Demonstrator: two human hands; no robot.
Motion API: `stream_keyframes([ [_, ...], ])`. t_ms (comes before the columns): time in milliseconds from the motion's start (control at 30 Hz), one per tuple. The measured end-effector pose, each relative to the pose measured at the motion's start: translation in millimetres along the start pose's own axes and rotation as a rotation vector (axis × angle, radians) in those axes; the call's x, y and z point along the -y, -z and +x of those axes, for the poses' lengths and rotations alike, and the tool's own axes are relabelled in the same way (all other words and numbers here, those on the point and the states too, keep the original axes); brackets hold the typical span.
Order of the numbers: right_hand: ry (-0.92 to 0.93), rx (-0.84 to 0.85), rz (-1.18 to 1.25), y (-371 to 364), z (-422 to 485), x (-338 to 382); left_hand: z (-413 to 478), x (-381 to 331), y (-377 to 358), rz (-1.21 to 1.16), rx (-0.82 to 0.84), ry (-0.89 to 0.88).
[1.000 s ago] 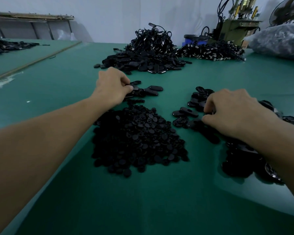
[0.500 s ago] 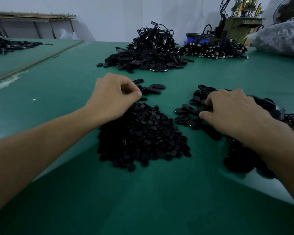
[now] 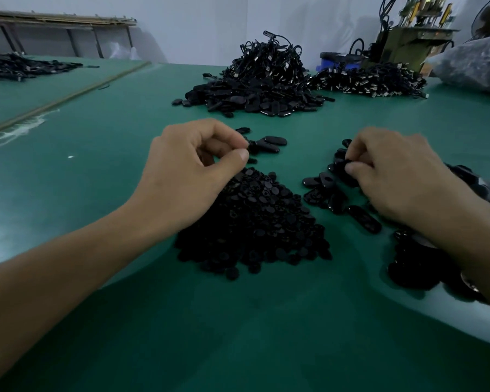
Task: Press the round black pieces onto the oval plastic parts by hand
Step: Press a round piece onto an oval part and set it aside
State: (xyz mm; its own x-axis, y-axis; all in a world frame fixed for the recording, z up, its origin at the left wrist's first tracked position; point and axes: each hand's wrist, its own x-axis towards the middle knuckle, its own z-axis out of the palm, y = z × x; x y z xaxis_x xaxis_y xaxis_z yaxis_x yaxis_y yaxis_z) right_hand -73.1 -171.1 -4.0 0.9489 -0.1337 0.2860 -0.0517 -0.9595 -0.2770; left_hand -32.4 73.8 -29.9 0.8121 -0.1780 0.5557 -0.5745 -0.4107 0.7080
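A heap of round black pieces (image 3: 255, 222) lies on the green table (image 3: 238, 329) in front of me. My left hand (image 3: 190, 174) hovers at the heap's far edge, fingers curled, thumb close to the index finger; whatever is between them is hidden. Just beyond it lies a small group of oval parts (image 3: 270, 144). To the right, loose oval plastic parts (image 3: 331, 199) spread out and run under my right forearm. My right hand (image 3: 399, 176) pinches one oval part (image 3: 340, 165) between thumb and fingertips, just above that spread.
At the back stands a big pile of oval parts with cords (image 3: 255, 86), and a second corded pile (image 3: 365, 80) to its right. Behind are a blue container (image 3: 337, 62), a machine (image 3: 410, 35) and a filled plastic bag (image 3: 473, 63). Another dark pile (image 3: 17, 66) lies far left.
My left hand pulled back from the small oval group to the far edge of the round-piece heap and lifted. My right hand rose from the oval spread, pinching one oval part.
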Motion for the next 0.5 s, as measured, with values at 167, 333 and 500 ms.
stream_keyframes([
  [167, 0.081, -0.109, 0.008, 1.3, -3.7, 9.5, -3.3, -1.0, -2.1, -0.022, 0.016, -0.001],
  [333, 0.014, 0.025, -0.114, 3.1, -4.5, 3.3, -6.7, 0.9, -1.8, 0.022, 0.047, -0.037],
  [500, 0.115, -0.134, 0.158, 2.2, -2.8, 6.5, -6.2, 1.9, -2.3, 0.016, 0.032, -0.048],
])
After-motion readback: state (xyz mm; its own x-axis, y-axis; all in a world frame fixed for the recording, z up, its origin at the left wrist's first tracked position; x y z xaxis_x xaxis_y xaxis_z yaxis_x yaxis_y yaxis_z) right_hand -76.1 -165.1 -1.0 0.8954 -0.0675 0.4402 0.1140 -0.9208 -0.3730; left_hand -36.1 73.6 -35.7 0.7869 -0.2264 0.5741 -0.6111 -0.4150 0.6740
